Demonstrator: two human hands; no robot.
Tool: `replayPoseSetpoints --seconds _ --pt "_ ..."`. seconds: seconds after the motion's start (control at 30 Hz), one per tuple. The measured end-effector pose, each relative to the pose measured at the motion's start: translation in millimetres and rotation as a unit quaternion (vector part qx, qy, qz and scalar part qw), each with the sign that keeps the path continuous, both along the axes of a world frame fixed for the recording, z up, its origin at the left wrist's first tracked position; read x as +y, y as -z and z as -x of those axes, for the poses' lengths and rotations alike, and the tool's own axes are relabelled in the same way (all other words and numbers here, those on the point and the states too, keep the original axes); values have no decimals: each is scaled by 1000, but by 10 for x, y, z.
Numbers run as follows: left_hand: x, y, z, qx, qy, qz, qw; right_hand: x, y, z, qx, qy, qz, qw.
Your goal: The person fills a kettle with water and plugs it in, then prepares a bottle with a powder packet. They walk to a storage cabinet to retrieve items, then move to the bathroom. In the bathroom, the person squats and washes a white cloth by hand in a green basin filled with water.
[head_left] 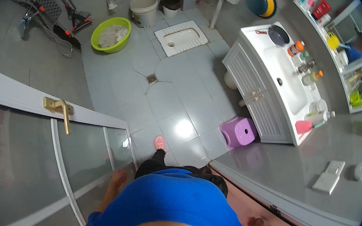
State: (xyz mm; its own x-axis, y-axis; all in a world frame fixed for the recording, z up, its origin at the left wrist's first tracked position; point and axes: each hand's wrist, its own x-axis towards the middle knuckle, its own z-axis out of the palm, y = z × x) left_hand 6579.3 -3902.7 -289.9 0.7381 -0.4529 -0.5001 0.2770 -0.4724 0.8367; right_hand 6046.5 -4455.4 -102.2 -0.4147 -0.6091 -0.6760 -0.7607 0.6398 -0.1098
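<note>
My left hand (119, 178) hangs low beside the frosted glass door (14, 149), which has a gold lever handle (62, 108). Nothing shows in that hand, and its fingers are too small and blurred to read. On the other side of my blue top, my right hand (256, 224) hangs by the doorway edge; its fingers look bent, but how far they close is unclear. One foot in a pink slipper (159, 142) is on the grey tiled floor (164, 97). Neither hand is seen touching the door or its handle.
On the right, a purple stool (239, 133) stands by a white sink cabinet (256, 100) with bottles on top. Farther off are a squat toilet (181, 38), a green basin (124, 42) holding wet cloth, a white bucket (143, 10), and mops (56, 26) against the wall.
</note>
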Motion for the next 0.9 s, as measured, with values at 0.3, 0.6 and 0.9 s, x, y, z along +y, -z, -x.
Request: replayPoseSetpoints --seconds 0.3,0.6,0.9 --pt "-1178 -468 -1860 230 -196 3 953 -264 263 -3577 -136 -502 82 850" --pt "-1365 -259 -2558 244 -151 59 956 -211 -511 -6533 -178 -795 -121 568" --pt "-1448 -389 -2315 282 -216 -121 927 -875 -476 -7275 -206 -809 -90 544"
